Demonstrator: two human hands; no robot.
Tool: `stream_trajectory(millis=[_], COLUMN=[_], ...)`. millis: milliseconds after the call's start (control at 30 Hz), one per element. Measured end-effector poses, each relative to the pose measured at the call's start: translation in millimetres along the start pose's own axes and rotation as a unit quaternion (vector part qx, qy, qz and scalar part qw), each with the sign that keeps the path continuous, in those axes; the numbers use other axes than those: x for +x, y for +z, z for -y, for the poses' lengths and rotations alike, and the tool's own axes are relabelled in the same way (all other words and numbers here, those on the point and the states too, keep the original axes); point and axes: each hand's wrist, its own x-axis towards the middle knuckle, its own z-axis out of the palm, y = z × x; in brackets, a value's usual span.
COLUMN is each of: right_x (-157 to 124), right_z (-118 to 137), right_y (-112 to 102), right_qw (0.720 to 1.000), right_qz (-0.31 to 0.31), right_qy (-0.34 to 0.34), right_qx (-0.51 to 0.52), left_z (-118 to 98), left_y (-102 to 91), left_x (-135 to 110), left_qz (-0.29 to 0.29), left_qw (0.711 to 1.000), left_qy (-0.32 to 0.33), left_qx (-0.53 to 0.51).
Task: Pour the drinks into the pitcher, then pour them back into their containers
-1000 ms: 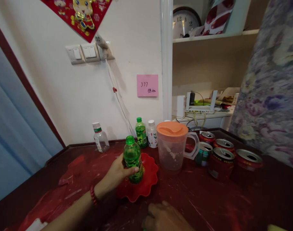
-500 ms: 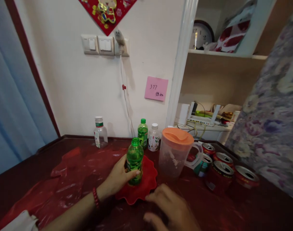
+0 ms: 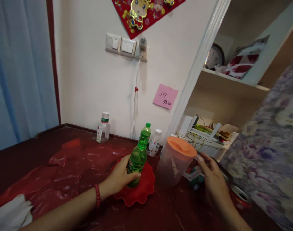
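My left hand [image 3: 121,175], with a red bead bracelet at the wrist, is closed around a green plastic bottle [image 3: 137,158]. The bottle stands over a red scalloped plate [image 3: 146,189]; whether its base touches the plate is hidden by my fingers. No cap shows on its neck. To the right, my right hand [image 3: 212,176] is at the handle of a clear pitcher [image 3: 170,166] with an orange lid [image 3: 181,146]. Its thumb and fingers are apart beside the handle, and I see no firm grip. Behind the held bottle stands a second green bottle [image 3: 145,133] with its cap on.
A white-capped printed bottle [image 3: 154,142] stands by the wall, and a clear bottle [image 3: 103,128] farther left. Opened drink cans [image 3: 240,195] sit at the right, partly behind my right hand. Red plastic film [image 3: 71,173] covers the table's left; a white cloth [image 3: 13,211] lies near front.
My right hand has moved from in front of the plate rightward to the pitcher's handle. The left hand keeps its hold on the green bottle. The whole view has tilted.
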Motion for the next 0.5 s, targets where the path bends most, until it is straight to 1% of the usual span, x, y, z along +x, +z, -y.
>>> stream_trajectory(millis=[133,200,333,500], right_x=[-10.6,-17.7,-24.8,-24.8], right_z=[-22.6,-30.7,-36.2,-28.0], right_y=[3.3,6.6,16.1,25.2], right_qw=[0.997,0.995,0.993,0.992], right_qz=[0.052,0.055,0.019,-0.039], right_qy=[0.046,0.055,0.051,0.041], right_qx=[0.041,0.066,0.108,0.116], left_z=[-1.2,-2.9,-4.2,-2.4], left_y=[0.4,0.2,-0.1,-0.1], left_x=[0.3,-0.2,-2.6,-4.4], left_qz=[0.004,-0.002,-0.015,-0.024], left_qw=[1.000,1.000,0.999,0.999], left_qy=[-0.019,-0.016,-0.010,-0.008], left_qx=[0.001,0.012,0.030,0.031])
